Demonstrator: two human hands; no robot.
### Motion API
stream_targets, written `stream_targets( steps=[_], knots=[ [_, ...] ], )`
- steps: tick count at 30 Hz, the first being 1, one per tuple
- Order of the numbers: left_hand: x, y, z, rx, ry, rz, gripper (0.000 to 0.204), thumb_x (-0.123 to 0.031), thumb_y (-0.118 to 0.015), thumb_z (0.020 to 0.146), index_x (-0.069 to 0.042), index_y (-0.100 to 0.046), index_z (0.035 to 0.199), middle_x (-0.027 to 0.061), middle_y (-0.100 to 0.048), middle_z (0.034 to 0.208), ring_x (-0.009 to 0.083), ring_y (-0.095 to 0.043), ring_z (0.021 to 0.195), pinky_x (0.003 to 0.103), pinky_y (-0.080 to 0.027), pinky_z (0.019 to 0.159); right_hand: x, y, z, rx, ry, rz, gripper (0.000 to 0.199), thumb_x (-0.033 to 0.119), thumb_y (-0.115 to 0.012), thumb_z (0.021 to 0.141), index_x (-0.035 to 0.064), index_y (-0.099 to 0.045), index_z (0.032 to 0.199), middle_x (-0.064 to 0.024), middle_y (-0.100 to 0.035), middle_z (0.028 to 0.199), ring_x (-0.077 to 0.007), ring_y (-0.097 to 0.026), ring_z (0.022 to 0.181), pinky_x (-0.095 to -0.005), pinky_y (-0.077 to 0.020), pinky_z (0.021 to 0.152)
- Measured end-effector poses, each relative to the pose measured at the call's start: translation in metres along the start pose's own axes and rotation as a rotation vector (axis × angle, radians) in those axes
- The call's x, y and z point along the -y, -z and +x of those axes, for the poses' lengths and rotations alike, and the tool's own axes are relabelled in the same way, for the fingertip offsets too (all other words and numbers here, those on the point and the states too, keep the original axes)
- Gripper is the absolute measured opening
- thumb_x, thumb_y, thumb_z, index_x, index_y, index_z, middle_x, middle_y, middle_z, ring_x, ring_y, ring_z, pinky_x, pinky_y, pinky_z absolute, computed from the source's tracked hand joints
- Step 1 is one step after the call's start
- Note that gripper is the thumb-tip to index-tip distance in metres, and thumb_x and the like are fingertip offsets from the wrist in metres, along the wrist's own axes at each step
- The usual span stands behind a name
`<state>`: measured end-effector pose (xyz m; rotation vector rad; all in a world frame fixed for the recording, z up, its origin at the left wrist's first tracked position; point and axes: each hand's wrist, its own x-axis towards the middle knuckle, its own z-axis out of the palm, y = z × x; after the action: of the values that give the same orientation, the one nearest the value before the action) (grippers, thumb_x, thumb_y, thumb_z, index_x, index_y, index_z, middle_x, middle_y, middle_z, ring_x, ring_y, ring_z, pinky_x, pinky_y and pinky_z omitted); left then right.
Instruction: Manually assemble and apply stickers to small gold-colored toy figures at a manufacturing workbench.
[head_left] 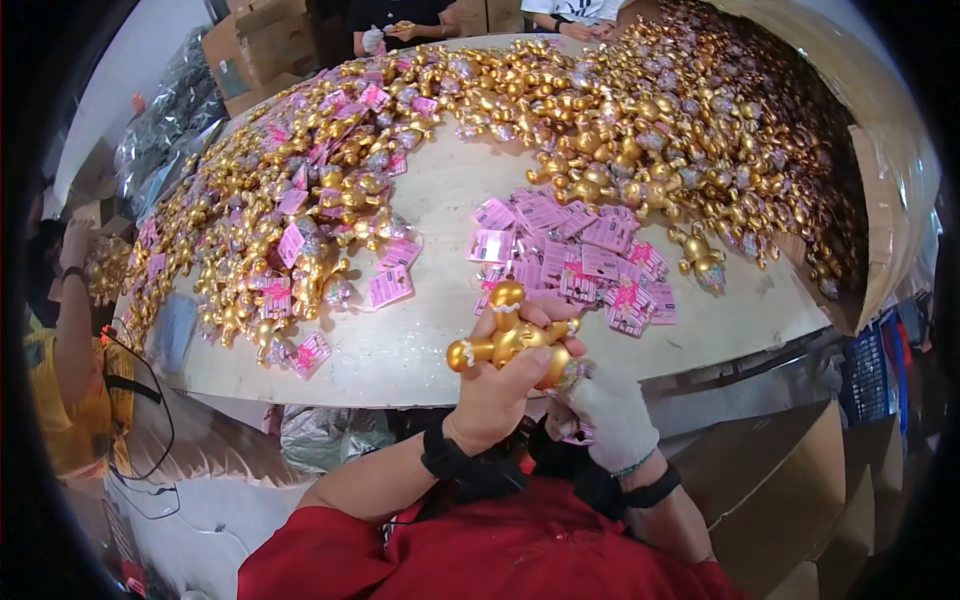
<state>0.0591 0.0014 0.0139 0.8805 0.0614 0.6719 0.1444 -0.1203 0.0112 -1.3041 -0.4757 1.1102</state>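
My left hand [500, 385], bare, is wrapped round a shiny gold figurine [515, 340] with rounded limbs, held above the table's near edge. My right hand [612, 410] wears a white knit glove, and its fingers close at the figurine's lower right end, by a clear, sparkly part. A bit of pink shows under the gloved fingers; what they pinch is mostly hidden. Just beyond my hands lies a heap of pink printed cards [565, 240]. To its right rests a single gold figurine [702, 258].
Gold figurines with pink cards attached [340, 190] cover the table's left side. A larger pile of gold figurines [690, 140] spreads over the right, against a cardboard wall [880, 220]. Co-workers stand at the far edge and left. An open carton [780, 480] is at my lower right.
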Motion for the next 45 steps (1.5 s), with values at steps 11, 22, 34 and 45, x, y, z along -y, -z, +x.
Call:
stream_targets(
  steps=[11,22,34,45],
  knots=[
    [-0.021,0.004,-0.001,-0.2,0.18,-0.077,0.021,-0.017,-0.05,0.089,-0.009,-0.047,0.108,0.0127,-0.056,0.113,0.028,-0.062,0.094,0.043,-0.053,0.08,0.018,0.005,-0.005,0.212,0.051,-0.236,0.014,0.014,-0.055,0.083,0.0003,-0.058,0.084,-0.0065,-0.058,0.073,-0.0166,-0.058,0.064,-0.0298,-0.0466,0.057],
    [-0.021,-0.004,-0.002,-0.223,0.198,-0.151,0.022,-0.021,-0.051,0.089,-0.01,-0.048,0.108,0.0125,-0.057,0.114,0.0281,-0.062,0.094,0.044,-0.053,0.08,0.014,-0.012,-0.021,-0.271,0.745,-1.365,0.019,0.022,-0.065,0.08,0.0065,-0.056,0.086,-0.0104,-0.055,0.076,-0.0295,-0.056,0.073,-0.041,-0.0443,0.062],
    [-0.015,-0.013,-0.009,-0.222,0.093,-0.196,0.018,-0.011,-0.048,0.091,-0.008,-0.045,0.109,0.0146,-0.055,0.115,0.0266,-0.063,0.092,0.041,-0.054,0.075,-0.003,-0.006,-0.014,-0.282,0.799,-1.161,0.016,0.017,-0.064,0.08,0.0068,-0.052,0.075,-0.0117,-0.05,0.069,-0.033,-0.052,0.065,-0.0433,-0.0405,0.057],
    [-0.01,-0.008,-0.002,-0.135,0.021,-0.134,0.02,-0.014,-0.053,0.088,-0.01,-0.046,0.106,0.0144,-0.053,0.115,0.0277,-0.061,0.094,0.042,-0.053,0.079,0.019,-0.004,-0.007,0.004,0.218,-0.303,0.014,0.013,-0.053,0.086,0.0016,-0.058,0.08,-0.0041,-0.054,0.065,-0.0165,-0.053,0.057,-0.0306,-0.0393,0.051]
  ],
)
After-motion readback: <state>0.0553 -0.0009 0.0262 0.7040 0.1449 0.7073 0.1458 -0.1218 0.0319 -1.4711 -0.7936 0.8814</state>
